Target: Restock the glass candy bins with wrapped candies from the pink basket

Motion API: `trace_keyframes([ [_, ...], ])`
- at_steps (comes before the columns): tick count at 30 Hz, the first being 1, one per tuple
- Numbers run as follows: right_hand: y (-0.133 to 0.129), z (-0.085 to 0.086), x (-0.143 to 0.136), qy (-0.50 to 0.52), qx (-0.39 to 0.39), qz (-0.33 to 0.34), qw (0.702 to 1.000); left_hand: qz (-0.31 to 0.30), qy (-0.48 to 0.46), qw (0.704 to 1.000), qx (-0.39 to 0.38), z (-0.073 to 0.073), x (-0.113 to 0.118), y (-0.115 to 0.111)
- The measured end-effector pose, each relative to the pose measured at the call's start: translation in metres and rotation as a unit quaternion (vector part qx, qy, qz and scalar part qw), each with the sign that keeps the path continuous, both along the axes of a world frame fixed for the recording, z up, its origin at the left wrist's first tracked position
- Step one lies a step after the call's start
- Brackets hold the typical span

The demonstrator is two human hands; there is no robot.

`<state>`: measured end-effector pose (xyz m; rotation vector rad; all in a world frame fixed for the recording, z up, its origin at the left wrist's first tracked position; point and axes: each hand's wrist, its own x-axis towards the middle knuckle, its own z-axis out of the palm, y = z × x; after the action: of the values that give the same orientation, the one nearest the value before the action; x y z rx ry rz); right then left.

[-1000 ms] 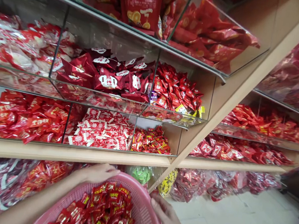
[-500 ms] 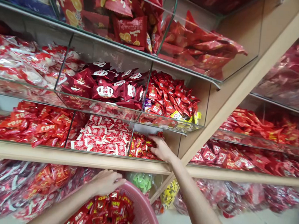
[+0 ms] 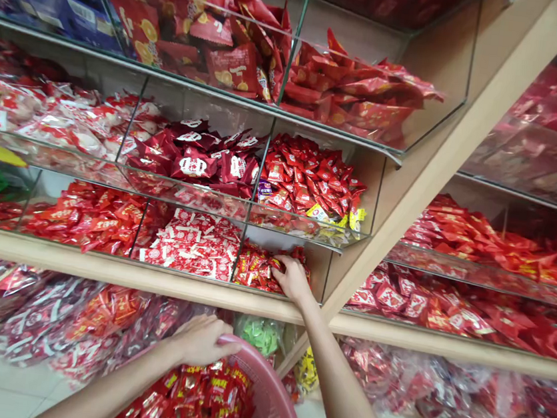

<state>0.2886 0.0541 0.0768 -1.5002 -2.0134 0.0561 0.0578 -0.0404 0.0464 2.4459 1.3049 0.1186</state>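
My left hand (image 3: 206,340) is wrapped over the far rim of a pink plastic basket (image 3: 282,397), which holds many red and yellow wrapped candies (image 3: 206,399). In the lowest shelf's right-hand compartment, my right hand (image 3: 291,277) rests on similar red and yellow packets (image 3: 254,265), with its fingers bent and spread apart. Nothing is clearly visible in its grasp. Just left of that compartment lie red and white wrapped candies (image 3: 194,243).
Glass-fronted compartments above hold small red packets (image 3: 307,179), maroon packets (image 3: 195,165) and orange-printed packets (image 3: 234,66). A slanting wooden post (image 3: 410,197) stands right of my right hand. Filled clear bags (image 3: 39,316) lie below the wooden ledge (image 3: 125,275).
The view has tilted and shifted slightly. My right hand has moved a little left over the packets, and its fingers are more bent. My left hand remains on the basket rim.
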Motion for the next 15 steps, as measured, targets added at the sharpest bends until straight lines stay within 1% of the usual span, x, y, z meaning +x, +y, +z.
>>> trace_keyframes([
  [3,-0.001,0.0,0.0,0.008,-0.003,-0.008,1.0,0.006,-0.008,1.0,-0.015,0.003,0.004,-0.007],
  [7,-0.001,-0.001,0.0,0.019,-0.008,-0.019,1.0,0.015,-0.004,1.0,-0.01,0.004,0.002,-0.012],
  [12,-0.002,0.001,-0.001,0.028,-0.007,-0.021,0.999,0.043,0.0,0.999,0.003,0.002,-0.015,-0.013],
  [15,-0.003,0.001,-0.001,0.037,-0.006,-0.022,0.999,0.062,0.0,0.998,-0.005,0.003,-0.028,-0.013],
])
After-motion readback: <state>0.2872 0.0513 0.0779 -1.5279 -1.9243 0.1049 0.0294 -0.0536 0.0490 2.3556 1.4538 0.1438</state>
